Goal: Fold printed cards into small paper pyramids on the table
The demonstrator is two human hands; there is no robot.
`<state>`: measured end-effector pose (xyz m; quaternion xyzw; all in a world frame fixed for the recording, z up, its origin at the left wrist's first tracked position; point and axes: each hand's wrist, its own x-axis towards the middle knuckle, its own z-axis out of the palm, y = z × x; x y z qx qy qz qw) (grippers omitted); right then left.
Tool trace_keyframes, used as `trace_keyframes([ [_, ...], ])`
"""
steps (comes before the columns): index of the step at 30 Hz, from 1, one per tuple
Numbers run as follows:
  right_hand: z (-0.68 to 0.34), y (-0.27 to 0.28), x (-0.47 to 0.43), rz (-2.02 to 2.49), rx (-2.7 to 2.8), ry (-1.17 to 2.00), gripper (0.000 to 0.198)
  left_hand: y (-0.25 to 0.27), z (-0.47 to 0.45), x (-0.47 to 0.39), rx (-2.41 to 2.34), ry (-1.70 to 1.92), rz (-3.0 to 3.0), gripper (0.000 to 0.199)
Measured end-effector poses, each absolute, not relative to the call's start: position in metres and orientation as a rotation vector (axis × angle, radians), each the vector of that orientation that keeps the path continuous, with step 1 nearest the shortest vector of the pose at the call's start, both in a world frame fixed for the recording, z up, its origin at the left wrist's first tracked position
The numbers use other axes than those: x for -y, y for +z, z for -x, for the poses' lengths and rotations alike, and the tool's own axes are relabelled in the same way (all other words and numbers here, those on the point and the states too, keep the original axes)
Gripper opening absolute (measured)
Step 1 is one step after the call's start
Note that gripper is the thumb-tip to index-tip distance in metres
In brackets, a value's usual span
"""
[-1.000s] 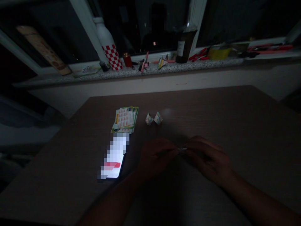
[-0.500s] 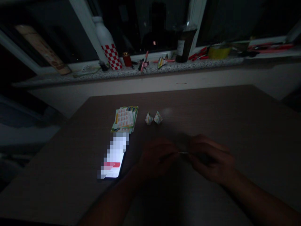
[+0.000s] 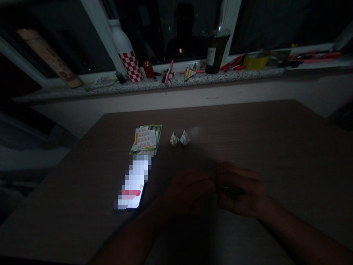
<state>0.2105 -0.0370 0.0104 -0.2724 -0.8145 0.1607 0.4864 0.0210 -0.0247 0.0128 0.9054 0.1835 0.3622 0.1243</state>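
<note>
Your left hand (image 3: 190,189) and right hand (image 3: 238,191) meet low over the table (image 3: 261,140), fingers curled together, probably to pinch something small; it is too dark to tell what. Left lies a lit phone (image 3: 134,184); farther, a paper stack (image 3: 146,139) and two folded shapes (image 3: 179,138), well apart from your hands.
</note>
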Motion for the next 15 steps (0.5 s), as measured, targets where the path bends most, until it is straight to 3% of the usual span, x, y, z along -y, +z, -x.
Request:
trace_keyframes([
  [15, -0.2209, 0.0109, 0.0347, 0.707, 1.982, 0.399, 0.017, 0.0183, -0.0163, 0.0246, -0.598, 1.096, -2.514, 0.007],
])
